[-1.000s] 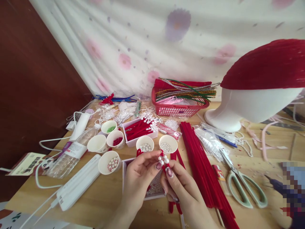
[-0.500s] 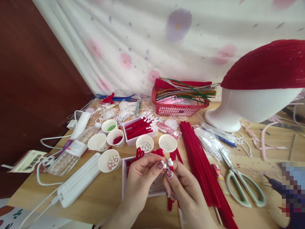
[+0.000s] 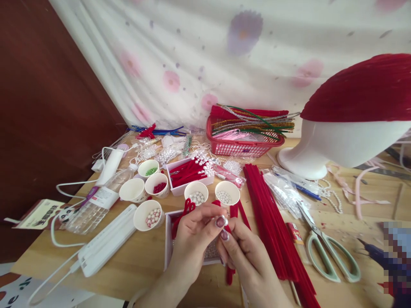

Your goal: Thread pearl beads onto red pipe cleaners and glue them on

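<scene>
Low in the middle of the head view, my left hand and my right hand meet, both pinched on a red pipe-cleaner piece tipped with white pearls. The red stem loops out above my left fingers and hangs down below my right palm. Both hands hover over a white tray of small beads. Just beyond the fingertips stand two paper cups of white pearls.
Paper cups of green, red and mixed beads stand left, by a water bottle and white power strip. A long red pipe-cleaner bundle, scissors, a red basket and a foam head with red cap lie right.
The hands have drawn slightly lower and closer together. The pearls, clearly showing above the fingers a second ago, are now mostly tucked between the fingertips. The red loop stands out more at left.
</scene>
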`<state>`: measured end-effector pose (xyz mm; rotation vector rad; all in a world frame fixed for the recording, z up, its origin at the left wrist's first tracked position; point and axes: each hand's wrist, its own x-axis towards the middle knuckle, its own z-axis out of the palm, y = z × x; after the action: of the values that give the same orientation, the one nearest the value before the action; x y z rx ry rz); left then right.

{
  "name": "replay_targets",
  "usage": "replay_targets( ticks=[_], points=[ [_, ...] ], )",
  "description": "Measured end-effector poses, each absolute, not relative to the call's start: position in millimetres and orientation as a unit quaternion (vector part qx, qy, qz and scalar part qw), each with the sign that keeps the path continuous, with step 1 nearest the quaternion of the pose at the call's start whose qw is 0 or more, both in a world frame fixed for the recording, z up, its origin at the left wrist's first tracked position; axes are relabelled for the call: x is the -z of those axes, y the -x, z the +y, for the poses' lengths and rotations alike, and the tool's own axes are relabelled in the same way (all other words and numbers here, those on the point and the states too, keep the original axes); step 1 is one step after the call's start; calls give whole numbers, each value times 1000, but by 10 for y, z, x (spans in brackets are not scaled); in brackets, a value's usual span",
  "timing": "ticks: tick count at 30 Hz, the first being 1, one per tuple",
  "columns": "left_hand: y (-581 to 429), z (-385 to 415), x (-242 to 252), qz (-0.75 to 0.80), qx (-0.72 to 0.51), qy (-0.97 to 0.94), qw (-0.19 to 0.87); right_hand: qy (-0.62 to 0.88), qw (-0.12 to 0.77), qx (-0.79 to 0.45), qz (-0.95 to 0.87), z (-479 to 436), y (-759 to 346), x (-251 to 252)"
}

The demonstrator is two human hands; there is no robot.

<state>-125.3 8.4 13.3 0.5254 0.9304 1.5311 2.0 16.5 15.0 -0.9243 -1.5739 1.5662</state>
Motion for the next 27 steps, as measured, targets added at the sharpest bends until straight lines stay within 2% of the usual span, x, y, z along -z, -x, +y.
replay_targets(
  ticks=[15, 20, 24, 27],
  points=[
    [1257, 109, -121, 397, -646, -234, 609, 376, 338, -594, -625, 219, -6, -142],
    [1286, 110, -64, 371, -648, -204, 633, 374, 363, -629, -577, 254, 24, -137],
    [1322, 89, -53, 410, -586, -273, 643, 392, 370, -633, -556, 252, 24, -126],
    [1337, 70, -118, 457, -561, -341, 601, 413, 350, -592, -597, 188, -2, -107]
  ],
)
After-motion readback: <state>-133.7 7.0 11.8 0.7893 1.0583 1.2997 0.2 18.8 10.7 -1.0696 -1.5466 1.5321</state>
